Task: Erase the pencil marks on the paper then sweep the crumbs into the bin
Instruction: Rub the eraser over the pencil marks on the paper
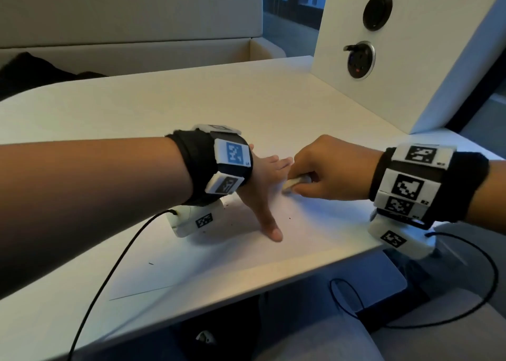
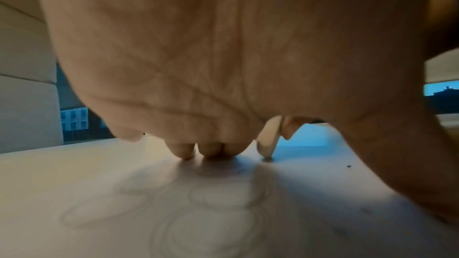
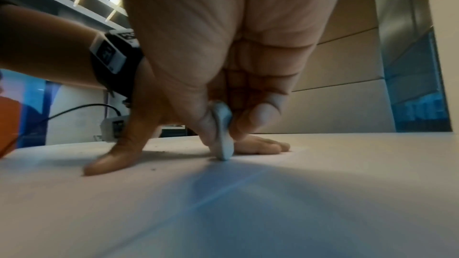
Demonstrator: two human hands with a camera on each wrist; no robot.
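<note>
While left hand (image 1: pixel 262 193) pins paper (image 1: pixel 219 262), eraser (image 1: pixel 297 182) in right hand (image 1: pixel 328 169) grip

Bare table (image 1: pixel 191 100) open beyond both hands, socket panel (image 1: pixel 383 59) walling the far right

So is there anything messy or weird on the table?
A little. Small dark crumbs lie scattered on the paper around the left hand, which presses it flat. They come with rubbing: the right hand pinches the eraser against the sheet. Faint pencil loops remain. Nothing looks torn.
</note>
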